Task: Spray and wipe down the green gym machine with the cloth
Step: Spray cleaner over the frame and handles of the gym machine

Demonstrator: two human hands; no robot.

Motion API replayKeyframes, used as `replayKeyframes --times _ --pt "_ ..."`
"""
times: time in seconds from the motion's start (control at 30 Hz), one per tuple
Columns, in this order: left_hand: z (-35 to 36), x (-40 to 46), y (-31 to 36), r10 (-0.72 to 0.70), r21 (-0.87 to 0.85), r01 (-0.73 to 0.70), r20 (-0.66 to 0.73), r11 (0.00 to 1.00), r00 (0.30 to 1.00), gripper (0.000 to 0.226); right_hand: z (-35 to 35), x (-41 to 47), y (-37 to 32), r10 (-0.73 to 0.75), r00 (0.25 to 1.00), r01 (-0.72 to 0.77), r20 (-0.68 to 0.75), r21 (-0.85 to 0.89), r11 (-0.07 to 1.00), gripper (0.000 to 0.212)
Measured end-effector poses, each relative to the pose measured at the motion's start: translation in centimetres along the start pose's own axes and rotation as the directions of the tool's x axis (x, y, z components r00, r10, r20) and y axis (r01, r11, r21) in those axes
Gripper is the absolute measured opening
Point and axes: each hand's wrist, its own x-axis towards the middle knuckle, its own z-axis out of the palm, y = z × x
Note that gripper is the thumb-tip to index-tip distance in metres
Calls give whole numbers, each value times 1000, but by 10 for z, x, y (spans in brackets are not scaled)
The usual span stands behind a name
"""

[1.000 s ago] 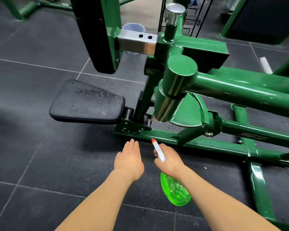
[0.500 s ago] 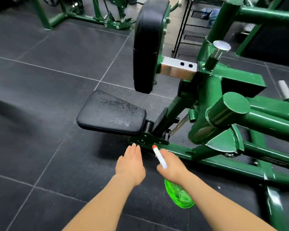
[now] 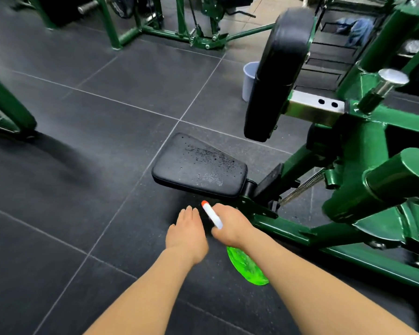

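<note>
The right hand (image 3: 230, 227) has its grip closed around the neck of a spray bottle (image 3: 248, 268), whose translucent green body hangs below the wrist while its white nozzle with an orange tip (image 3: 211, 215) points up and away toward the seat. The left hand (image 3: 186, 234) is held out just beside it, palm down, fingers straight and together, its grip loose and holding nothing. Both hover over the dark tiled floor (image 3: 82, 141), just in front of the black seat pad (image 3: 198, 168), which is speckled with droplets on its top. The green gym machine (image 3: 363, 146) fills the right side: its frame runs along the floor beside the right hand, and an upright black back pad (image 3: 278, 71) stands above the seat. A pale bucket (image 3: 249, 78) sits on the floor behind the back pad, partly hidden by it. Farther back, something blue (image 3: 356, 27) lies on a dark rack; whether it is the cloth cannot be told.
</note>
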Motion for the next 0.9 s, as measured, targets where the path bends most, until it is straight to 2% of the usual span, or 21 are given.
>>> replayKeyframes --times 0.13,0.23,0.37,0.43,0.47,0.53,0.63,0.73,0.8,0.87,0.9 --pt "1 -7 -9 -4 -17 4 -13 1000 1000 68 12 -7 10 95 995 -90 -39 113 990 32" --pt "2 -11 -10 14 -13 -14 -4 1000 1000 68 11 -19 23 167 983 -160 -82 88 983 37" --pt "-1 -14 -2 35 -25 -35 4 999 999 67 9 -37 46 311 939 -285 -144 174 942 7" --pt "-6 -17 7 49 -34 -49 1 998 999 66 6 -52 52 307 939 -277 -156 188 942 11" --pt "-10 -18 13 61 -40 -61 -7 997 998 66 4 -61 54 319 930 -282 -183 205 937 23" --pt "-20 -22 25 88 -58 -89 -27 994 996 67 -4 -79 56 390 882 -302 -264 319 898 32" --pt "-40 -33 41 121 -85 -124 -38 989 992 68 -20 -100 54 519 780 -314 -351 498 808 20" --pt "-53 -48 52 137 -116 -139 -22 983 990 68 -36 -108 52 587 725 -376 -361 506 776 21" --pt "-55 -56 54 141 -136 -140 -3 981 990 67 -44 -113 48 625 715 -432 -314 504 748 14" --pt "-62 -66 55 145 -153 -139 27 978 989 66 -55 -123 41 601 758 -475 -255 416 776 14" --pt "-65 -70 55 147 -156 -139 37 978 989 66 -59 -127 38 565 793 -481 -228 333 811 22"
